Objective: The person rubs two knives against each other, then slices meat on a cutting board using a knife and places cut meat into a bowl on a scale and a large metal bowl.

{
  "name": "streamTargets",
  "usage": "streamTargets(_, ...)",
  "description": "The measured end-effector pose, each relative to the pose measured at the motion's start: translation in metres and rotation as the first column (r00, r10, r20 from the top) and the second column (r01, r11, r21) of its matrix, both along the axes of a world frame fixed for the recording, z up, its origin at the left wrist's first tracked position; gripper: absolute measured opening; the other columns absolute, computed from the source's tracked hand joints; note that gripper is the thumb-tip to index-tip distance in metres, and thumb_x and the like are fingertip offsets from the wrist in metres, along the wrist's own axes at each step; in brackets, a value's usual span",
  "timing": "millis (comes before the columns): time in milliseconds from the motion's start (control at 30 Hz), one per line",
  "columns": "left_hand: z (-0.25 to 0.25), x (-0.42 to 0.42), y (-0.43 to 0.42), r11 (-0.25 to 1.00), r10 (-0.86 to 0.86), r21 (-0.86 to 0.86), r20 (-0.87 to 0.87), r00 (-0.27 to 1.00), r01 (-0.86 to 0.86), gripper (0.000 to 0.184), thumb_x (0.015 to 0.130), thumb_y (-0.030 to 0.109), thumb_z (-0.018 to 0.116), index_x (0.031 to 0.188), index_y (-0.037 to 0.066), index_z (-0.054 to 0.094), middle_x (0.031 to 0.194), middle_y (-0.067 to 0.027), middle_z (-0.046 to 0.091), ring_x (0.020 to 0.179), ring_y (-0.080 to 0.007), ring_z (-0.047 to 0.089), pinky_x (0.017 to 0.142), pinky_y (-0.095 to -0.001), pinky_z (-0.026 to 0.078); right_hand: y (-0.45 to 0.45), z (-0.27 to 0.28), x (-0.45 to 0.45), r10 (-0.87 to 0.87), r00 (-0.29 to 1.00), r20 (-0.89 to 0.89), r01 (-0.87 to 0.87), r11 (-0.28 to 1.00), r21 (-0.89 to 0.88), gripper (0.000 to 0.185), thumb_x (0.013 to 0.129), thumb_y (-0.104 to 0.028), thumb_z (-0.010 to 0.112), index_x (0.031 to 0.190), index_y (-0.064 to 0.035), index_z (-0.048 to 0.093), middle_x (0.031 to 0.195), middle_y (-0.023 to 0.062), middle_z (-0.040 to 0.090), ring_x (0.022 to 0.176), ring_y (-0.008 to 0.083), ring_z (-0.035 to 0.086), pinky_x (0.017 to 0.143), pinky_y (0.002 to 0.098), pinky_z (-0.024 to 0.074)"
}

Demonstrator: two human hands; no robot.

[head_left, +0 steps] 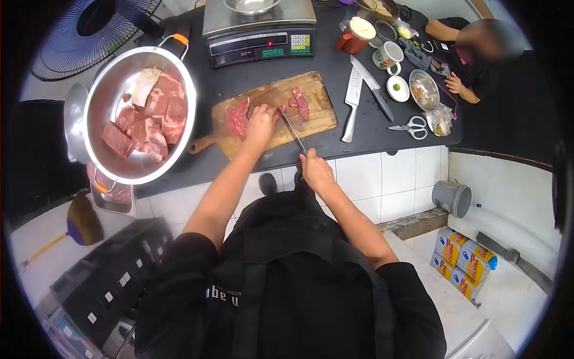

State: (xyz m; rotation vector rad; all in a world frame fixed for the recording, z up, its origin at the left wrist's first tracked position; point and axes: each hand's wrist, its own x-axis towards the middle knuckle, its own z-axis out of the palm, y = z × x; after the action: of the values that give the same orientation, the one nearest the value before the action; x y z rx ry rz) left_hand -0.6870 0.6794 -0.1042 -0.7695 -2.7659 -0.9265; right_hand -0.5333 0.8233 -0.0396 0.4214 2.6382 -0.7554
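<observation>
A wooden cutting board (pixel 311 90) lies on the black table. My left hand (pixel 262 121) presses with bent fingers on a piece of red meat (pixel 238 119) at the board's left. My right hand (pixel 317 170) is closed round the dark handle of a knife (pixel 291 127). The blade points up and left, its tip beside my left fingertips at a small bit of meat. A cut strip of meat (pixel 301 103) lies to the right of the blade.
At the left stands a big metal pot (pixel 190 107) of meat chunks. Behind the board is a scale (pixel 260 45). Two knives (pixel 353 99), scissors (pixel 412 128), a metal bowl (pixel 424 90) and a mug (pixel 388 55) lie right. Another person (pixel 472 60) is at the far right.
</observation>
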Motion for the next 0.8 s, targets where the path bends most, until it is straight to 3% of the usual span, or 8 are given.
streamTargets(500, 0.002, -0.004, 0.0, 1.0, -0.002, 0.003, 0.056, 0.998, 0.002, 0.021, 0.077, 0.01, 0.07, 0.094, -0.001, 0.07, 0.092, -0.0151, 0.062, 0.089, -0.0339, 0.06, 0.079, -0.0405, 0.05, 0.004, 0.0, -0.008, 0.018, 0.994, 0.104, -0.015, 0.999, -0.031, 0.034, 0.1, -0.031, 0.041, 0.098, 0.0029, 0.044, 0.076, 0.0305, 0.064, 0.077, 0.048, 0.063, 0.071, 0.0558, 0.0492)
streamTargets(567, 0.001, -0.005, 0.0, 0.997, -0.037, -0.06, 0.051, 0.998, 0.04, 0.021, 0.077, 0.01, 0.07, 0.095, 0.0, 0.07, 0.092, -0.0149, 0.061, 0.088, -0.0341, 0.06, 0.078, -0.0412, 0.05, 0.0, -0.012, -0.016, 0.0, 0.993, 0.119, 0.005, 0.999, -0.038, 0.034, 0.099, -0.031, 0.041, 0.098, 0.0031, 0.044, 0.076, 0.0309, 0.063, 0.077, 0.0485, 0.063, 0.072, 0.0561, 0.0491)
streamTargets(800, -0.008, -0.008, -0.004, 0.997, -0.027, -0.073, 0.048, 0.998, 0.031, 0.021, 0.076, 0.012, 0.072, 0.094, 0.0, 0.07, 0.092, -0.0148, 0.06, 0.087, -0.0341, 0.06, 0.077, -0.0414, 0.05, 0.018, -0.033, -0.061, 0.044, 0.993, -0.108, -0.057, 0.991, -0.118, 0.038, 0.099, -0.03, 0.043, 0.099, 0.0074, 0.048, 0.08, 0.0355, 0.061, 0.082, 0.0523, 0.06, 0.075, 0.0571, 0.0477)
